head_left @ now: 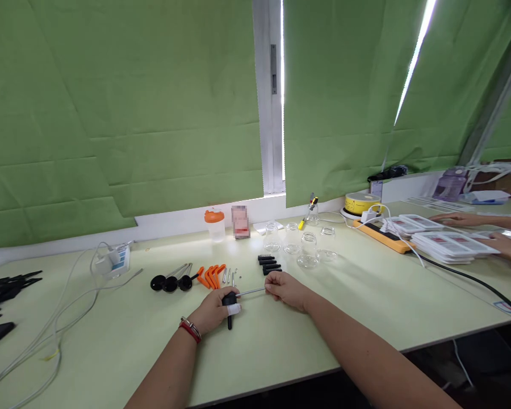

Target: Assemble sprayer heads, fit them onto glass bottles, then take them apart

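My left hand (pixel 216 309), with a white wrap on one finger, grips a black part (pixel 229 300) from which a thin metal rod (pixel 251 292) extends to the right. At the rod's far end, the fingers of my right hand (pixel 286 288) pinch together around its tip. Just behind my right hand lie several black ribbed pieces (pixel 267 261). Several orange angled pieces (pixel 213 275) and small metal pins (pixel 229 275) rest behind my left hand. Further left are black round parts (pixel 170 283) with metal rods.
Glass jars (pixel 309 250) and an orange-lidded cup (pixel 215 227) stand at the back. White cables and a power strip (pixel 120 261) lie left. Another person's hands touch stacked white cards (pixel 445 245) at right, beside an orange power strip (pixel 381 236).
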Motion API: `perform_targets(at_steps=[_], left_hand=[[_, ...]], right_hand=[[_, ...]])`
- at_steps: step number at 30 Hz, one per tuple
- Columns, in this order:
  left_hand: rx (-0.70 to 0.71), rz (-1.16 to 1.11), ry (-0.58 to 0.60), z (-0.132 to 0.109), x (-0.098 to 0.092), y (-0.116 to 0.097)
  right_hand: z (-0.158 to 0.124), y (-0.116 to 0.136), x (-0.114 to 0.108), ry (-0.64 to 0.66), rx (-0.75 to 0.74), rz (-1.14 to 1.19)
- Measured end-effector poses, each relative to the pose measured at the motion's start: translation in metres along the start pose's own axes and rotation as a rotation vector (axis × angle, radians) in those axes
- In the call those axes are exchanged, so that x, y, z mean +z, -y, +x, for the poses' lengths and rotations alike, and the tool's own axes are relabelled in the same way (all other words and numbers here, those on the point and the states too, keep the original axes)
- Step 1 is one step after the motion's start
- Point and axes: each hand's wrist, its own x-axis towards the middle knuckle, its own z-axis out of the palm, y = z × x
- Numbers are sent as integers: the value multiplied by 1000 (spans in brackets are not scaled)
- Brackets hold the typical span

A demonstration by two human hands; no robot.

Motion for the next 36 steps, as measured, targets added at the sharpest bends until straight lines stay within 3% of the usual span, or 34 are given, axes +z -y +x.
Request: perform_targets(at_steps=[15, 25, 36], left_hand=[[1, -4, -3, 0, 0, 1], [-8, -28, 13, 1, -1, 0], [10, -40, 10, 1, 0, 2]], right_hand=[[-2, 7, 4, -38, 49, -86], [2, -5, -1, 11, -29, -55], [1, 1, 2, -36, 33, -101]])
